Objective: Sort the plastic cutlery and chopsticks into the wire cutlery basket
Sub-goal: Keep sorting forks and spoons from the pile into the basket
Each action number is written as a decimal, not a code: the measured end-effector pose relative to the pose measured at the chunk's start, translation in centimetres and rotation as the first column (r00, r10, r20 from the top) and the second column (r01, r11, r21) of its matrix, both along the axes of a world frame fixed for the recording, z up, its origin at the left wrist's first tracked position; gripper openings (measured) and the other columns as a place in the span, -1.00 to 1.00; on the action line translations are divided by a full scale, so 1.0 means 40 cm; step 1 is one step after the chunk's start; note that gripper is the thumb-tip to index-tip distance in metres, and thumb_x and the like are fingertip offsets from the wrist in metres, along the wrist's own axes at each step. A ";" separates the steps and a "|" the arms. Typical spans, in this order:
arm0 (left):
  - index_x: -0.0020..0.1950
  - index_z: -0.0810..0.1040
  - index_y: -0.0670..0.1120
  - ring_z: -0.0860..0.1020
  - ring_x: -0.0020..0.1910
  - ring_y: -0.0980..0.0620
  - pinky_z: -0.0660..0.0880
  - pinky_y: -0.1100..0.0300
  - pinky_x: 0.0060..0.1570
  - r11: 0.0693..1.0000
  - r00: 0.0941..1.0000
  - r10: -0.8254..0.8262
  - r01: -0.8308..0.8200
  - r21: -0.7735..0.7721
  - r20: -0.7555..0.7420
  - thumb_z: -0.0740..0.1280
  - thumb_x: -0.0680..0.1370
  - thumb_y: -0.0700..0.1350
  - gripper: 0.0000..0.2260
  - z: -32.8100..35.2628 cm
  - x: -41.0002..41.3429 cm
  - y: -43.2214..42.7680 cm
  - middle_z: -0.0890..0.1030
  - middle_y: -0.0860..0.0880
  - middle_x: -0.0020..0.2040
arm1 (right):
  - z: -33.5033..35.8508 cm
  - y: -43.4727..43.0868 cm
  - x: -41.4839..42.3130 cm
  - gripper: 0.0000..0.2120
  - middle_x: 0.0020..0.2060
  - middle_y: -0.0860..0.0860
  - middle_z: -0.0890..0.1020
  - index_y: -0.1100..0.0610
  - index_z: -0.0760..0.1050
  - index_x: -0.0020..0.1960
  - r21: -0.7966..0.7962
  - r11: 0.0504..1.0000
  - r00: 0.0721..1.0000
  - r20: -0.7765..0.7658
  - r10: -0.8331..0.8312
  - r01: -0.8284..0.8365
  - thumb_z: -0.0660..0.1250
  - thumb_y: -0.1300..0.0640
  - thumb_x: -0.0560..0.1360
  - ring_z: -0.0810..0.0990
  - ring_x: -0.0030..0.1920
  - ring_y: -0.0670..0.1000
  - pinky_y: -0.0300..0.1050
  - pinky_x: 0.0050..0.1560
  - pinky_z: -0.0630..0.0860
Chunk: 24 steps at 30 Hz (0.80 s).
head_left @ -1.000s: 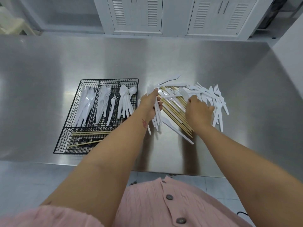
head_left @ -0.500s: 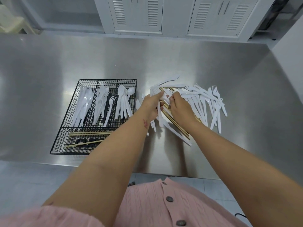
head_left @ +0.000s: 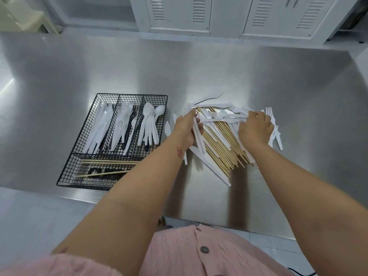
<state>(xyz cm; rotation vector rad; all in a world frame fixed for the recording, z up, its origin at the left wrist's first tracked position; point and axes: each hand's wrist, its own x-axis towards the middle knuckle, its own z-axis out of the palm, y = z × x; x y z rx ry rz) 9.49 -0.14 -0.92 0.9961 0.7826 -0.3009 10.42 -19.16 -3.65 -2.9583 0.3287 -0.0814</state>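
A black wire cutlery basket [head_left: 79, 136] sits left on the steel table. Its three upper compartments hold white plastic knives [head_left: 99, 128], forks [head_left: 124, 126] and spoons [head_left: 149, 124]; the front compartment holds a few chopsticks [head_left: 107, 162]. To the right lies a mixed pile of wooden chopsticks [head_left: 219, 144] and white cutlery [head_left: 223, 116]. My left hand [head_left: 186, 128] is shut on a bunch of white plastic knives [head_left: 199, 140] at the pile's left edge. My right hand [head_left: 255, 129] rests on the pile's right side, its fingers pinching a white utensil whose handle runs left across the pile.
The steel table [head_left: 288, 86] spreads widely around the basket and pile; its front edge runs just below them. White louvred cabinet doors [head_left: 179, 14] stand beyond the far edge. My pink buttoned shirt [head_left: 199, 251] fills the bottom of the view.
My right hand moved from beside my left hand out to the pile's right side and took hold of a utensil there. My left hand stays gripping its bunch of knives.
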 end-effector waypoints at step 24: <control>-0.05 0.49 -0.15 0.45 -0.47 0.05 0.50 0.19 -0.40 0.998 0.999 0.042 -0.042 0.038 -0.001 0.31 0.62 -0.05 -0.83 -0.006 0.035 -0.068 0.47 -0.04 -0.38 | -0.032 -0.016 0.109 -0.73 0.11 0.03 0.58 0.07 0.45 0.19 0.092 0.942 0.944 0.104 0.313 -0.323 0.25 0.27 0.52 0.42 0.19 0.12 0.03 0.14 0.26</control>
